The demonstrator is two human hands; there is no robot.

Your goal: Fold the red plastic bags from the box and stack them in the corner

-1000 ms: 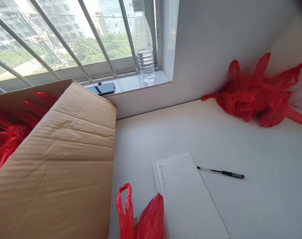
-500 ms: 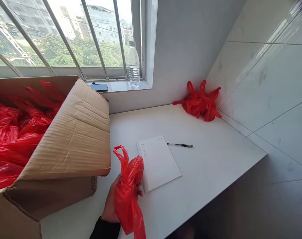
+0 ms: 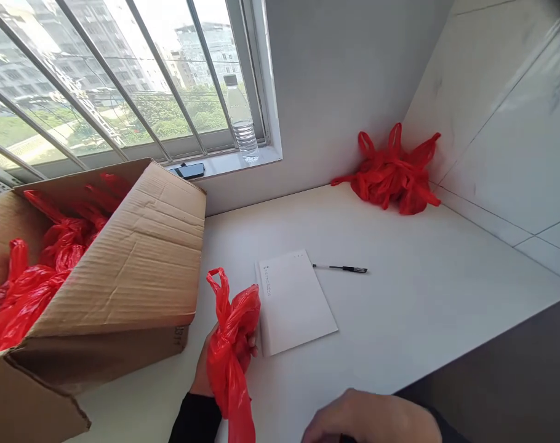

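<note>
Holding a red plastic bag as the second hand comes in

Half a second ago the right hand (image 3: 375, 415) was barely in view; now its back fills the bottom edge of the frame, right of centre. That puts both hands over the worktop (image 3: 413, 295), with the left hand (image 3: 201, 372) alone bearing the held bag (image 3: 222, 363), at lower centre. The left grip is clamped on that bag from behind, fingertips curling round its right side; the bag hides most of the palm. One handle loop stands up at the top, and a tail of plastic hangs to the lower edge. Whether the bag rests on the worktop I cannot tell. The right grip is bent and cut off by the frame, so its fingers do not show, nor whether they hold anything.

On the left, a cardboard box (image 3: 146, 264) holds more red bags (image 3: 35, 289); its raised near-right side blocks part of the view inside. Just right of the held bag, and close enough to crowd it, lies white paper (image 3: 298, 307) with small writing, a black pen (image 3: 342, 267) beside it. More bags form a red pile (image 3: 391, 175) at upper right, well apart. A water bottle (image 3: 243, 120) and what looks like a phone (image 3: 191, 171) occupy the sill (image 3: 264, 157), upper centre-left.
</note>
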